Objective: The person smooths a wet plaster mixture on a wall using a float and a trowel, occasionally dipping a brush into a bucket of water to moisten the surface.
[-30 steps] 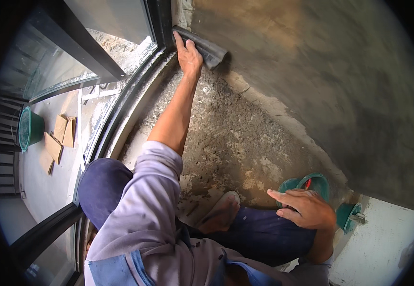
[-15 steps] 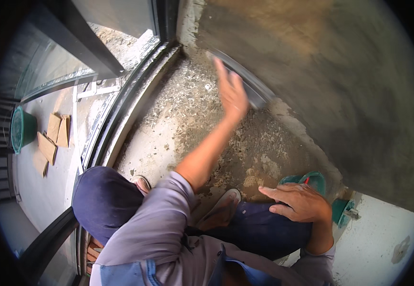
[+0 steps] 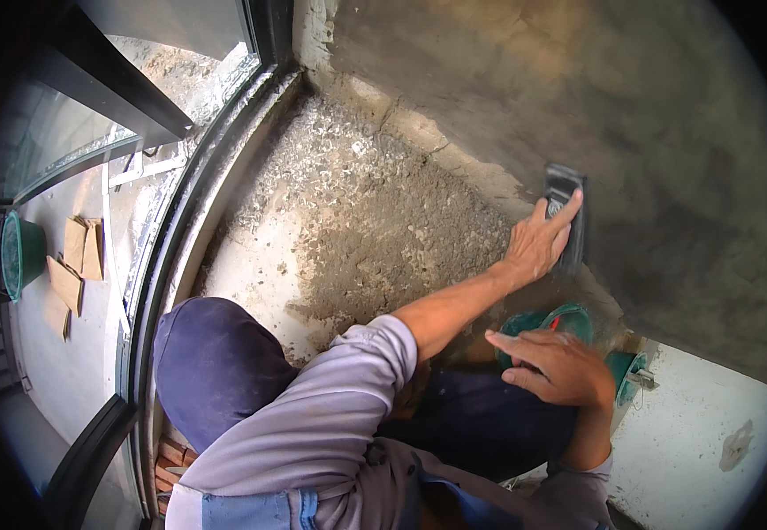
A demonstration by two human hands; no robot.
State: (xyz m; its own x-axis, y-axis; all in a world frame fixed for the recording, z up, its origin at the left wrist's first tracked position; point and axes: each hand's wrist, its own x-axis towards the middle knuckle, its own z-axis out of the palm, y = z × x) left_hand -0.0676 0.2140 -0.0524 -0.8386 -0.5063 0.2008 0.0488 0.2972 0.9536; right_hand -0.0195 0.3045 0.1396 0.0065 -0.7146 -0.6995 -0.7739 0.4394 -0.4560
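My left arm reaches out to the right. The left hand (image 3: 538, 246) is closed on the handle of a dark, rectangular plastering float (image 3: 576, 240), one finger laid along its top. The float lies against the lower part of a grey-brown plastered wall (image 3: 657, 159), just above the rough strip at its foot. My right hand (image 3: 565, 364) rests over my right knee, fingers stretched out and holding nothing. Just beyond it stands a green bucket (image 3: 580, 318) with something red inside, partly hidden by the hand.
Rough, mortar-spattered floor (image 3: 383, 221) lies between the wall and a dark sliding-door frame (image 3: 189, 199) at left. A second green container (image 3: 633, 367) stands right of my right hand, by a white surface (image 3: 710, 433). Outside are a green tub (image 3: 23, 254) and brown cardboard pieces (image 3: 76, 256).
My left hand has swept the float from the wall's far left corner to the right and nearer me, turning it more upright. My right hand has stayed nearly in place.
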